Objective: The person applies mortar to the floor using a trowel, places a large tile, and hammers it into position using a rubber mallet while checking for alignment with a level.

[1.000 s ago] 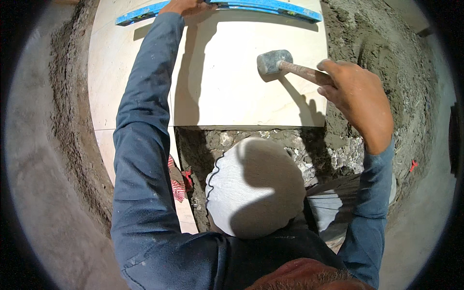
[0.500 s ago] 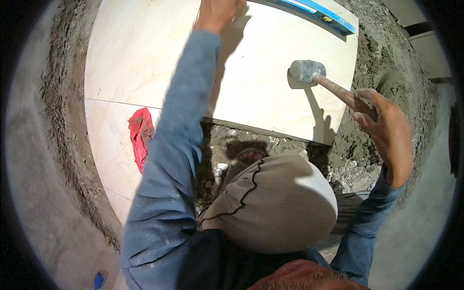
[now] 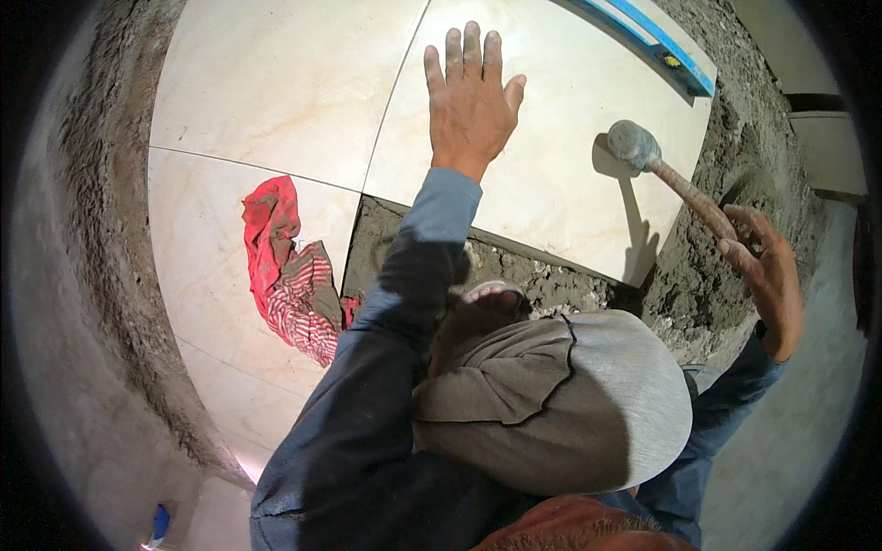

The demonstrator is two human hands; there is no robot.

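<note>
My left hand [image 3: 473,115] lies flat with spread fingers on a large cream floor tile [image 3: 533,197], close to the joint with the tile on its left. My right hand [image 3: 770,275] is wrapped round the wooden handle of a rubber mallet [image 3: 689,197], at the right of that tile. The mallet's grey head is over the tile's right part, its shadow falling beside it. A blue spirit level [image 3: 648,41] lies along the tile's far right edge. Left of my left forearm, a red cloth with a striped part [image 3: 276,266] lies crumpled on another tile.
Wet grey mortar [image 3: 712,285] borders the tile on its right and near sides. My bent knee in grey trousers [image 3: 570,395] and a foot [image 3: 491,294] are in front of it. Rough mortar [image 3: 115,248] runs along the left; a small blue object [image 3: 161,522] lies lower left.
My left hand has come back nearer, now fully seen flat on the tile. The mallet and right hand have shifted slightly right and nearer. More of the cloth shows as the view moved.
</note>
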